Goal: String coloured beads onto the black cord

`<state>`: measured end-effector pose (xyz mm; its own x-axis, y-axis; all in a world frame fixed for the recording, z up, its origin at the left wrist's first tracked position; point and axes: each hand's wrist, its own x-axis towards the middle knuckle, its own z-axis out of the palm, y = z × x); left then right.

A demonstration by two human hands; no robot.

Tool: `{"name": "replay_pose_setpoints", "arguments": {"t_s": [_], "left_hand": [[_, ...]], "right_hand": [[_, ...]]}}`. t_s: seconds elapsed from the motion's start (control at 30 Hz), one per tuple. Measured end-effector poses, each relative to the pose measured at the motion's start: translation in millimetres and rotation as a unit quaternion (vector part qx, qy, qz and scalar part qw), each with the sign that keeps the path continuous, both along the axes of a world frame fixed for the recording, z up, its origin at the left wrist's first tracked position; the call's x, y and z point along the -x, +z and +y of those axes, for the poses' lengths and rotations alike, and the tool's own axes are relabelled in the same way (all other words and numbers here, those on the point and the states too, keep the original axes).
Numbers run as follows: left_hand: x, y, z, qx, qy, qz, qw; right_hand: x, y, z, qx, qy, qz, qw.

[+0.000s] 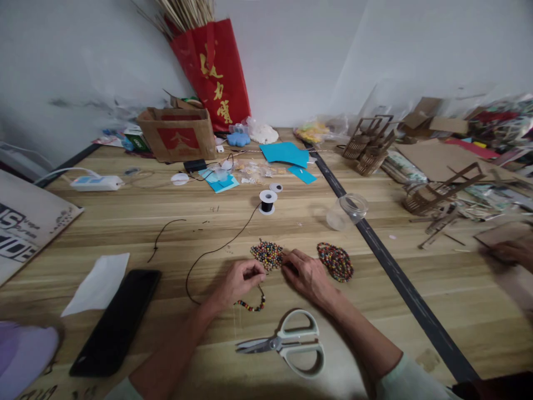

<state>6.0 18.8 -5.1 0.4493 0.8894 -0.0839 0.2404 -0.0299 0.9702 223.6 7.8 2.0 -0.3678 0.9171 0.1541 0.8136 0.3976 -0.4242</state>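
Observation:
My left hand is closed in a pinch at the left front of a loose pile of multicoloured beads. Between its thumb and finger is the end of a black cord, and a short string of beads hangs just below on the table. My right hand rests at the pile's right edge, fingers curled together, their tips partly hidden; any bead in them is too small to see. A spool of black cord stands behind the pile, its cord curving round toward my left hand. Right of my right hand lies a coiled beaded strand.
White-handled scissors lie in front of my hands. At left are a black phone and white paper. A clear round container and small bamboo baskets stand to the right. Another person's hand is at the far right.

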Motion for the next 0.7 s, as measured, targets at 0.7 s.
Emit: {"name": "replay_pose_setpoints", "arguments": {"t_s": [0.7], "left_hand": [[1.8, -4.6, 0.2, -0.018, -0.023, 0.000, 1.000]], "right_hand": [[18.3, -11.3, -9.7, 0.215, 0.016, 0.347, 0.913]]}}
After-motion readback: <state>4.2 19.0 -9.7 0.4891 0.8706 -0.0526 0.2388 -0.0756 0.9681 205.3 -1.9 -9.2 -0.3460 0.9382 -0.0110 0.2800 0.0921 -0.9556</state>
